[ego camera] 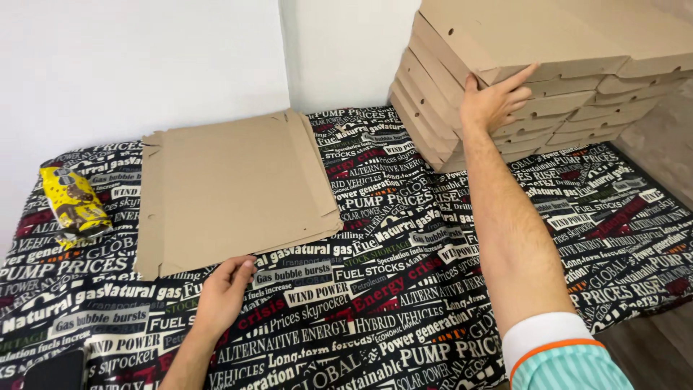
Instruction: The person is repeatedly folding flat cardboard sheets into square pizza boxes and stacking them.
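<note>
Flat cardboard sheets [234, 191]: a low pile of unfolded box blanks is laid on the table, at the far left. The long side is turned away from the person, a little slanted.
Left hand [225, 289]: it is placed at the near edge of the flat pile. The fingers [242, 269] are loosely curled and just touch the bottom corner. Nothing is gripped yet.
Which way: the pile is spread up and away from the left fingers, so this hand is much nearer to it.
Right hand [493, 101]: it is stretched far out to the stack of folded boxes [548, 65]. The fingers are spread flat and pressed on the side of the top box. Nothing is closed in it.
Stack: many brown boxes are piled high in the far right corner, well apart from the flat pile.
Table cover [404, 289]: a black cloth with white and red print is spread over the table.
Yellow packet [72, 204]: it is left at the far left edge, near the flat pile.
Room: a white wall [137, 65] is seen behind.
</note>
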